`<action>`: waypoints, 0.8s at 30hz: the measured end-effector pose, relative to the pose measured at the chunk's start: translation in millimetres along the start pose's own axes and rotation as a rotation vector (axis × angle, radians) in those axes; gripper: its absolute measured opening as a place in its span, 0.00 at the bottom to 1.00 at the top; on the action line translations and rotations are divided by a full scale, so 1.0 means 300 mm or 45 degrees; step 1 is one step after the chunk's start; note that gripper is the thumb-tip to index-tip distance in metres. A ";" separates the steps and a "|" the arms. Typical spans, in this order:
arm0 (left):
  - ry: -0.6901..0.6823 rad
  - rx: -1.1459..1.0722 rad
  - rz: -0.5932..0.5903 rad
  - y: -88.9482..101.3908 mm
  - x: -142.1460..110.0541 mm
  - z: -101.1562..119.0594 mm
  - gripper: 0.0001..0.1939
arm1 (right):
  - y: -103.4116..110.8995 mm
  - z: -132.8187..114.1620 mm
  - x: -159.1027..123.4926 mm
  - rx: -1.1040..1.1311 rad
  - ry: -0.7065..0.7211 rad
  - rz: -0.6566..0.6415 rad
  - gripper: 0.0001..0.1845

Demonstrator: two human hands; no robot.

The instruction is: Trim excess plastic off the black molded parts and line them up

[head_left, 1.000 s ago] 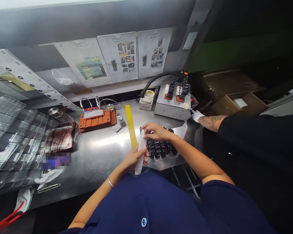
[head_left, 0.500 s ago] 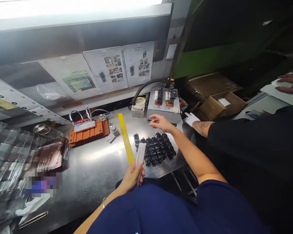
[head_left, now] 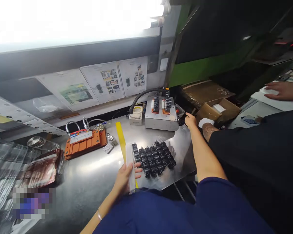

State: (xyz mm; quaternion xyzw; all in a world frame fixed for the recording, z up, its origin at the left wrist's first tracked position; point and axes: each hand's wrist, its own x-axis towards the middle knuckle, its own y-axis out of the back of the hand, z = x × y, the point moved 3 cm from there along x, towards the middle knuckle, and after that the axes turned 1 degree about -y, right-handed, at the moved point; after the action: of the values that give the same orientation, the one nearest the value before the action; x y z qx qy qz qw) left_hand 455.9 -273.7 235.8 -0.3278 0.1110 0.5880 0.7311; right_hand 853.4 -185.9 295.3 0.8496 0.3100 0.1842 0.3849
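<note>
My left hand (head_left: 127,175) grips a long, narrow white strip (head_left: 130,159), upright at the table's near side, with the thumb across it and the other fingers showing beyond. What the strip is made of I cannot tell. Just right of it, rows of black ribbed parts (head_left: 153,159) lie side by side on the metal table. My right arm reaches forward; my right hand (head_left: 190,120) is beside the right end of a grey metal box (head_left: 161,123), index finger stretched out, holding nothing visible. On that box stand two black ribbed parts (head_left: 166,103) in orange holders.
A yellow tape strip (head_left: 120,136) crosses the table (head_left: 88,182). Left of it are an orange fixture (head_left: 85,144) and stacked plastic bags (head_left: 5,172). A tape roll (head_left: 137,110) rests on a small box. At right, a co-worker's white-gloved hand (head_left: 206,122) is close to my right arm, near an open carton (head_left: 216,109).
My right hand has moved right, from above the black parts to the metal box's right end. The co-worker's gloved hand has drawn back. The view has tilted up slightly.
</note>
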 end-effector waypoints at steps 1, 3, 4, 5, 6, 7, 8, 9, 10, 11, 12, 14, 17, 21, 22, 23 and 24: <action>0.004 -0.020 0.011 -0.018 0.015 0.029 0.16 | -0.053 -0.032 -0.052 0.004 0.106 -0.105 0.18; 0.039 -0.023 0.008 -0.047 0.053 0.071 0.07 | -0.167 -0.104 -0.201 0.038 0.373 -0.360 0.20; 0.053 -0.022 0.013 -0.057 0.072 0.084 0.05 | -0.218 -0.138 -0.290 0.053 0.510 -0.504 0.20; 0.061 -0.018 0.010 -0.065 0.088 0.092 0.04 | -0.261 -0.170 -0.377 0.059 0.619 -0.630 0.19; 0.066 -0.011 0.003 -0.072 0.101 0.095 0.04 | -0.294 -0.200 -0.458 0.041 0.754 -0.767 0.19; 0.066 -0.003 -0.011 -0.078 0.109 0.095 0.04 | -0.319 -0.231 -0.534 -0.064 1.020 -0.910 0.21; 0.063 0.005 -0.026 -0.082 0.113 0.094 0.04 | -0.330 -0.255 -0.585 -0.129 1.181 -0.939 0.21; 0.058 0.012 -0.040 -0.086 0.114 0.092 0.04 | -0.333 -0.274 -0.618 -0.179 1.291 -0.952 0.22; 0.053 0.017 -0.052 -0.087 0.113 0.090 0.04 | -0.331 -0.287 -0.634 -0.206 1.351 -0.951 0.22; 0.048 0.018 -0.058 -0.085 0.110 0.087 0.04 | -0.326 -0.296 -0.637 -0.202 1.352 -0.945 0.22; 0.045 0.017 -0.059 -0.080 0.107 0.085 0.05 | -0.321 -0.300 -0.634 -0.186 1.332 -0.954 0.22; 0.044 0.007 -0.049 -0.060 0.100 0.079 0.09 | -0.313 -0.300 -0.623 -0.148 1.288 -0.984 0.21; 0.041 -0.026 -0.024 -0.007 0.089 0.064 0.16 | -0.307 -0.283 -0.597 -0.081 1.188 -0.923 0.21; 0.022 -0.075 0.046 0.097 0.064 0.037 0.20 | -0.300 -0.222 -0.555 0.030 0.954 -0.812 0.21; 0.008 -0.090 0.080 0.123 0.056 0.032 0.21 | -0.299 -0.203 -0.551 0.056 0.898 -0.805 0.21; -0.012 -0.108 0.119 0.147 0.047 0.028 0.21 | -0.298 -0.184 -0.552 0.081 0.847 -0.805 0.20; -0.038 -0.131 0.158 0.166 0.039 0.025 0.20 | -0.301 -0.168 -0.561 0.109 0.803 -0.813 0.20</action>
State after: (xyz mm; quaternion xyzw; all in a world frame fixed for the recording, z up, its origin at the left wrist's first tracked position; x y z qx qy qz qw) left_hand 411.0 -255.3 218.0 -0.3486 0.0900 0.6419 0.6770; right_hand 666.4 -224.9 245.5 0.6290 0.6660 0.2931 0.2737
